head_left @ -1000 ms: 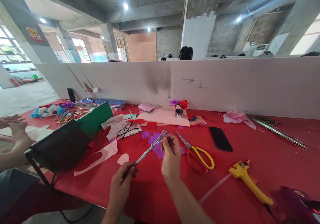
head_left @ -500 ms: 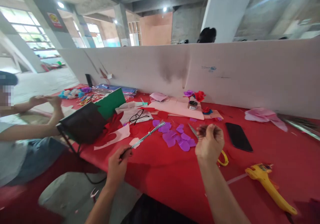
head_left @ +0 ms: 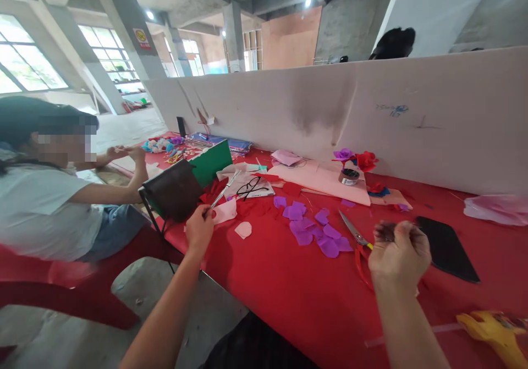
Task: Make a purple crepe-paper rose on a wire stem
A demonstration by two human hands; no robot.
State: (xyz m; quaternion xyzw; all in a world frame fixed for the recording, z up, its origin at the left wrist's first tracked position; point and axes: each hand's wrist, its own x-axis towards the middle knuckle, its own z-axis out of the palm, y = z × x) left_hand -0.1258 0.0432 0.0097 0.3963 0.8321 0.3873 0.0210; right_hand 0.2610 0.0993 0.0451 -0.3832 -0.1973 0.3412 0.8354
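Note:
My left hand is closed on a bundle of thin silver wires, reaching out over the left part of the red table near a dark stand and a green sheet. My right hand is a loose fist above the table beside the scissors and a black phone. What its fingers pinch is too blurred to name. Several purple paper petals lie between my hands.
A person in a white shirt sits at the left on a red chair. Glasses, pink board, paper flowers in a small cup, pink tissue, a yellow glue gun. A white partition backs the table.
My view has swung left. My left hand carried the wire bundle leftward toward the dark stand. My right hand let go of the bundle's tip and drew back to the right as a fist.

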